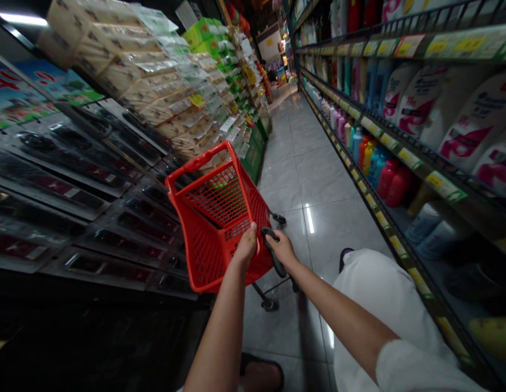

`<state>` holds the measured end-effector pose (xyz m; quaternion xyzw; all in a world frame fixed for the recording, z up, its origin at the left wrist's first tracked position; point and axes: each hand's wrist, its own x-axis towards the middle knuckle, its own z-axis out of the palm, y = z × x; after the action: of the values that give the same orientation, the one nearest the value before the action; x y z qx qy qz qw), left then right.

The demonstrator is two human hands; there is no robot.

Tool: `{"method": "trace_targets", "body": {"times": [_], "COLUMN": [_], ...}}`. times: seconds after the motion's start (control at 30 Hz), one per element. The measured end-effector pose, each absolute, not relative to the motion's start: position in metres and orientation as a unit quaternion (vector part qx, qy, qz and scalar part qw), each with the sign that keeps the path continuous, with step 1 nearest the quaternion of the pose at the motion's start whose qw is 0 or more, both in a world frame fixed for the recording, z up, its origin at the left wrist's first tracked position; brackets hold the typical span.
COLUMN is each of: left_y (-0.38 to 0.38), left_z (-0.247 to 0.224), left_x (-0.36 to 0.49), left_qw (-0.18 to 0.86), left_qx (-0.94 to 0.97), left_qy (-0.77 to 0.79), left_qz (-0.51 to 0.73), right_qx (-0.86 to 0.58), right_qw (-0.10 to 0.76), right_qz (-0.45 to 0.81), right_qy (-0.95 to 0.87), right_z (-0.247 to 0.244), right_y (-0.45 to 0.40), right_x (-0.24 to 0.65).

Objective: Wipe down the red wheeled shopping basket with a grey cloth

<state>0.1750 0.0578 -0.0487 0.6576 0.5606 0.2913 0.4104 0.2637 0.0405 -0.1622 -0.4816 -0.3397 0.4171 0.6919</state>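
A red plastic shopping cart (204, 239) with mesh walls stands tilted in the picture, its basket empty where I can see inside. My left hand (248, 242) is closed on the upper edge of the cart's near right side. Just to its right, my right hand (282, 247) wraps round a dark grey handle (278, 265) on the cart's outer side. Black wheels (269, 304) show below the basket on the tiled floor.
Shelves of bottles (387, 177) line the right side. Stacked tissue packs (155, 81) and hanging packaged goods (126, 218) stand on the left. A grey tiled aisle (314, 147) runs ahead. My white-clothed leg (375, 305) is at lower right.
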Motion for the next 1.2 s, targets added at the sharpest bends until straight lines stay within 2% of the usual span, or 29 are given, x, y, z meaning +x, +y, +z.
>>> {"method": "trace_targets", "body": {"times": [0.13, 0.4, 0.53, 0.7, 0.83, 0.97, 1.07, 1.2], "left_y": [0.057, 0.052, 0.057, 0.063, 0.062, 0.051, 0.042, 0.038], "left_z": [-0.047, -0.041, -0.042, -0.046, -0.045, -0.037, -0.035, -0.044], "left_x": [0.178, 0.188, 0.187, 0.192, 0.192, 0.167, 0.143, 0.132], "left_qw": [0.423, 0.414, 0.386, 0.384, 0.400, 0.478, 0.426, 0.385], "left_qx": [0.658, 0.635, 0.638, 0.641, 0.623, 0.654, 0.739, 0.779], "left_qy": [0.558, 0.591, 0.612, 0.602, 0.595, 0.537, 0.489, 0.465], "left_qz": [0.276, 0.276, 0.264, 0.280, 0.312, 0.235, 0.184, 0.168], "right_qx": [-0.429, -0.568, -0.550, -0.456, -0.476, -0.515, -0.510, -0.485], "right_qw": [0.724, 0.636, 0.669, 0.733, 0.706, 0.654, 0.661, 0.692], "right_qz": [0.362, 0.411, 0.369, 0.337, 0.356, 0.420, 0.414, 0.326], "right_qy": [-0.402, -0.322, -0.337, -0.375, -0.386, -0.360, -0.362, -0.424], "right_z": [-0.137, -0.194, -0.171, -0.129, -0.146, -0.176, -0.173, -0.141], "right_y": [0.048, 0.032, 0.037, 0.047, 0.048, 0.042, 0.034, 0.026], "right_x": [0.271, 0.257, 0.252, 0.271, 0.280, 0.271, 0.262, 0.263]}}
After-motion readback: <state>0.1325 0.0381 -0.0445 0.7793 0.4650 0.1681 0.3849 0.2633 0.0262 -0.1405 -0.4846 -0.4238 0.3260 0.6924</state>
